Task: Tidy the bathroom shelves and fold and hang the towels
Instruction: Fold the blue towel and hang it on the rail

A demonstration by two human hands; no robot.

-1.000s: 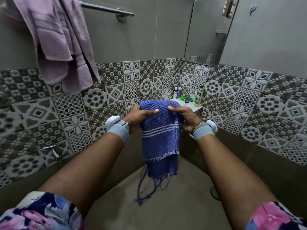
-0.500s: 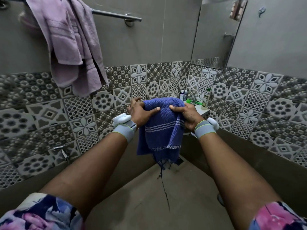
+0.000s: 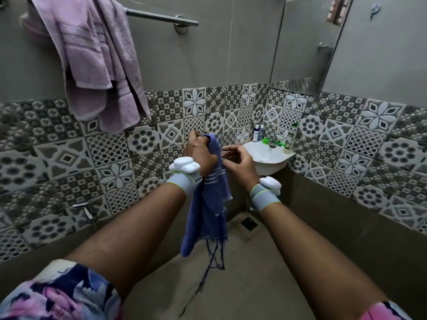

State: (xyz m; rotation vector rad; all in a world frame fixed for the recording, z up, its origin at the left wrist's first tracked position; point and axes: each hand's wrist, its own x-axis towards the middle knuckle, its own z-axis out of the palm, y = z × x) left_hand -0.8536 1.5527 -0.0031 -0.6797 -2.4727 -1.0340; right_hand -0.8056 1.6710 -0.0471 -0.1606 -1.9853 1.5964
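A blue towel (image 3: 208, 211) with white stripes and a fringed end hangs bunched in front of me, loose threads trailing toward the floor. My left hand (image 3: 199, 153) grips its top end. My right hand (image 3: 240, 165) hovers just right of the towel with its fingers spread and relaxed, holding nothing. A pink towel (image 3: 97, 61) is draped unevenly over the left part of the metal rail (image 3: 161, 17) on the wall. The right part of the rail is bare.
A small white corner sink (image 3: 270, 155) sits behind my right hand, with bottles (image 3: 256, 132) and a green-capped bottle (image 3: 288, 140) around its tap. A mirror (image 3: 305, 42) hangs above. There is a wall tap (image 3: 85, 209) low on the left and a floor drain (image 3: 249, 224).
My right hand has let go of the blue towel and opened. The towel, held spread between both hands before, now hangs bunched from my left hand, which has risen slightly.
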